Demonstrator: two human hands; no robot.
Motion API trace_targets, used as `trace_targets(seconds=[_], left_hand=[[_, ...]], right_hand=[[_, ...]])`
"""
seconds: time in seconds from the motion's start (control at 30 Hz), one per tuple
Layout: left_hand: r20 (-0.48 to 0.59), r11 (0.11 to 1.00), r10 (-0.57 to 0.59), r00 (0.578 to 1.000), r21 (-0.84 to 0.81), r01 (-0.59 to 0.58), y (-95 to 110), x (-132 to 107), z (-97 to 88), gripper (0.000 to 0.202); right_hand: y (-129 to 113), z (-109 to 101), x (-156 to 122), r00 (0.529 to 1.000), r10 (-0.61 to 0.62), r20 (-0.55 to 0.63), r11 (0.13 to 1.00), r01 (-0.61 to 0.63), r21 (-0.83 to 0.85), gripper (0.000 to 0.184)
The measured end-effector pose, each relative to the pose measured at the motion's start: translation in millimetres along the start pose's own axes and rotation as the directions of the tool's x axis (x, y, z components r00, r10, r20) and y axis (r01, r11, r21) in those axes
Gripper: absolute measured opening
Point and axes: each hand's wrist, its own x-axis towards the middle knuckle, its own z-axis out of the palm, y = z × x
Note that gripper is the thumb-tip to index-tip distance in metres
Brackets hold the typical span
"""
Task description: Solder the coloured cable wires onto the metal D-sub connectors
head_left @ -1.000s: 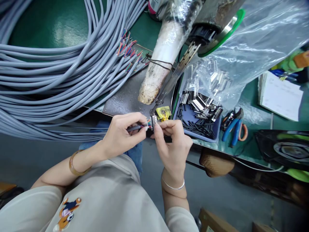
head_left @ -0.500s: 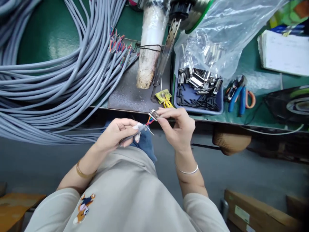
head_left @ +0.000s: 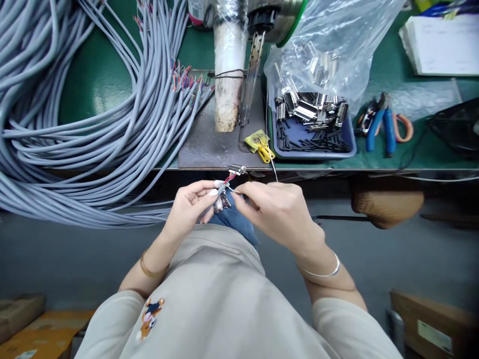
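My left hand is closed around a grey cable near its stripped end. Coloured wires come out of that end and run to a metal connector, which stands free above my fingers. More small connector parts show just below the left fingertips. My right hand pinches a thin white wire that leaves the cable end. Its fingertips are partly hidden behind the knuckles.
Grey cables with bared wire ends cover the left of the bench. An upright soldering iron stands beside a wrapped white tube. A blue tray holds connectors and black sleeves. Pliers lie to its right, near paper sheets.
My right hand has let go of the connector, moved down and right, and taken the white wire. The left hand still holds the cable. The whole view has shifted slightly.
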Motion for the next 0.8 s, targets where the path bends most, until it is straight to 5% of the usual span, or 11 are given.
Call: trace_targets(seconds=[0.1, 0.2, 0.33, 0.43, 0.5, 0.6, 0.67, 0.8], left_hand=[[-0.041, 0.968, 0.148, 0.988, 0.211, -0.136, -6, -5, 1.9, 0.024], [-0.010, 0.838, 0.331, 0.944, 0.463, -0.289, -11, -10, 5.3, 0.019], [0.113, 0.651, 0.487, 0.866, 0.615, -0.446, -22, -13, 13.9, 0.015], [0.184, 0.647, 0.505, 0.843, 0.567, -0.511, -28, -11, 22.8, 0.011], [0.136, 0.776, 0.414, 0.900, 0.464, -0.427, -28, -6, 26.2, 0.012], [0.042, 0.986, 0.069, 0.997, 0.146, -0.074, -19, 7, 21.6, 0.027], [0.052, 0.996, -0.076, 0.996, -0.052, 0.078, -8, 16, 13.2, 0.039], [0.081, 0.970, -0.149, 0.986, -0.182, 0.162, 8, 23, -1.5, 0.042]], right_hand=[[-1, 4, 3, 0.998, -0.056, -0.039, 0.997, 0.054, -0.060, 0.023], [4, -8, 6, 0.994, -0.053, -0.094, 0.999, 0.053, -0.001, 0.019], [35, -36, 5, 0.924, 0.206, -0.323, 0.972, -0.231, -0.039, 0.014], [79, -41, 3, 0.921, 0.278, -0.274, 0.921, -0.336, -0.196, 0.022], [111, -35, 2, 0.944, 0.309, -0.115, 0.913, -0.328, -0.242, 0.029], [153, -18, 4, 0.950, 0.306, 0.058, 0.944, -0.294, -0.150, 0.033], [170, -8, 6, 0.954, 0.283, 0.100, 0.957, -0.274, -0.093, 0.035], [174, -3, 12, 0.973, 0.208, 0.104, 0.976, -0.214, 0.047, 0.028]])
